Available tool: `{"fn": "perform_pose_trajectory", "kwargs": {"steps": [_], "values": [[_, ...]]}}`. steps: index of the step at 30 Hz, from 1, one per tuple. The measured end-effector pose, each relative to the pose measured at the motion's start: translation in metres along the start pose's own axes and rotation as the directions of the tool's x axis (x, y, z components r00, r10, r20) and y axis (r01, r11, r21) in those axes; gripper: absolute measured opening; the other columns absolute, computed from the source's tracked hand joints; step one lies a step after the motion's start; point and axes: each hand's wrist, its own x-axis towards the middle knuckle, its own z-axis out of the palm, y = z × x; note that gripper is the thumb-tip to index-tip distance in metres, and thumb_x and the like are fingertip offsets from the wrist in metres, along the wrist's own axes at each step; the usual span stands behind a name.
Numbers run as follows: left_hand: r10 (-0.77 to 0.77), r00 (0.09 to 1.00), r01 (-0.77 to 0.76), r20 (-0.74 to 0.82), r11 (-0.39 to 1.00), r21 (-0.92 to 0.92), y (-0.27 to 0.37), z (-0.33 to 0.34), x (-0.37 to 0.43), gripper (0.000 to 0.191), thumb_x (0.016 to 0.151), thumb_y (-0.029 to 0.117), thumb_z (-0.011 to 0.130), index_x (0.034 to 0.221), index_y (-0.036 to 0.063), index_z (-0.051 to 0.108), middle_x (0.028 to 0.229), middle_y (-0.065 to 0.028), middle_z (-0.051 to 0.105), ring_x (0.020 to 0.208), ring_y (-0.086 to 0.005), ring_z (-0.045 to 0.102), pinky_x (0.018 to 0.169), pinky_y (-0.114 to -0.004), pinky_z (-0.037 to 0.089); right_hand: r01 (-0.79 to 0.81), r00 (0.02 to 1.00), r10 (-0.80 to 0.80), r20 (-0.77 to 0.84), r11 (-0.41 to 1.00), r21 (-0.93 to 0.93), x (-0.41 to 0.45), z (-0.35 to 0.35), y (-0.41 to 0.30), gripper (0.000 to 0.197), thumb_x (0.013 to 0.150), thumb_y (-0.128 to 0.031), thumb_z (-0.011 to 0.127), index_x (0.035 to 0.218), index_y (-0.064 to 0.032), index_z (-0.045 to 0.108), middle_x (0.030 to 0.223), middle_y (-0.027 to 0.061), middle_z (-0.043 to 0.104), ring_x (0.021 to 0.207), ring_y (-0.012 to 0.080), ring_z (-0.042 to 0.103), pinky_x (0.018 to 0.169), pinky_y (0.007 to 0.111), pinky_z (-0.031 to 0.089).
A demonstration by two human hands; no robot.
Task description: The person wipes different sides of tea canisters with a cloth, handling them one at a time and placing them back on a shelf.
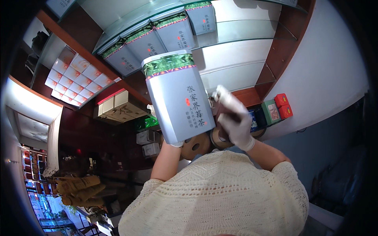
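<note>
A silver-grey tea tin (pixel 178 100) with a green leaf-patterned band and dark writing is held up in front of me, slightly tilted. My left hand (pixel 151 110), in a white glove, grips it from behind; most of that hand is hidden by the tin, with fingertips showing at its left edge. Just right of the tin is my right hand (pixel 240 126), also white-gloved and blurred by motion, its thumb and fingers bent apart. A dark reddish-brown patch (pixel 225 113) shows between them; whether it is a cloth in the hand or background is unclear.
Several matching tins (pixel 174 34) line a glass shelf (pixel 236 39) above. Stacked white-and-orange boxes (pixel 75 78) and cream boxes (pixel 118 107) are at left. Red tins (pixel 283 106) and a green box (pixel 270 111) stand at right. Round brown lids (pixel 196 146) sit below.
</note>
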Motion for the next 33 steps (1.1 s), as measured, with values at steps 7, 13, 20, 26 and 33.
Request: {"fn": "perform_pose_trajectory", "kwargs": {"steps": [7,13,20,26,33], "values": [[-0.319,0.946,0.306,-0.058,0.818,0.487,0.020,-0.029,0.007,0.089,0.080,0.049,0.076,0.145,0.0005,0.039,0.138,-0.0120,0.053,0.121,-0.0245,0.054,0.102,-0.041,0.046,-0.488,0.767,0.599,0.229,0.314,0.815,0.045,-0.007,0.034,0.050,0.105,-0.040,0.041,0.140,-0.0051,0.047,0.130,0.0067,0.058,0.112,0.0183,0.058,0.094,0.030,0.049],[-0.139,0.941,0.336,-0.307,0.475,0.813,0.027,0.087,0.034,0.087,0.086,0.004,0.067,0.156,0.0018,0.015,0.153,-0.0185,0.033,0.138,-0.0231,0.036,0.109,-0.038,0.037,-0.479,0.789,0.590,0.173,0.413,0.775,0.049,-0.034,0.051,0.039,0.104,-0.029,0.049,0.131,-0.0028,0.054,0.117,0.0074,0.063,0.106,0.0139,0.059,0.089,0.027,0.049],[-0.154,0.830,0.386,-0.536,0.853,0.353,0.027,0.011,0.017,0.041,0.085,0.016,0.066,0.123,0.0018,0.058,0.113,-0.0097,0.067,0.101,-0.0195,0.066,0.090,-0.034,0.054,0.122,0.991,-0.116,0.063,0.988,-0.096,0.045,0.005,-0.023,0.052,0.082,0.010,0.063,0.133,0.0027,0.055,0.145,0.0162,0.049,0.132,0.0221,0.048,0.111,0.035,0.036],[-0.367,0.815,0.449,-0.448,0.890,0.087,0.018,0.010,-0.002,0.035,0.086,0.023,0.063,0.110,-0.0031,0.066,0.106,-0.0136,0.071,0.090,-0.0241,0.070,0.084,-0.038,0.058,-0.019,0.972,-0.071,0.224,0.926,0.376,0.120,-0.007,-0.050,0.052,0.081,0.010,0.066,0.131,-0.0011,0.059,0.134,0.0173,0.059,0.130,0.0283,0.052,0.111,0.041,0.040],[-0.182,0.829,0.322,-0.529,0.929,0.184,0.011,0.023,0.000,0.041,0.086,0.031,0.060,0.113,0.0006,0.064,0.107,-0.0110,0.070,0.094,-0.0247,0.069,0.084,-0.040,0.058,0.741,0.625,-0.582,0.520,0.651,-0.162,0.132,0.008,-0.045,0.026,0.072,-0.011,0.069,0.098,-0.0092,0.071,0.110,0.0072,0.068,0.119,0.0301,0.057,0.104,0.045,0.043]]}}
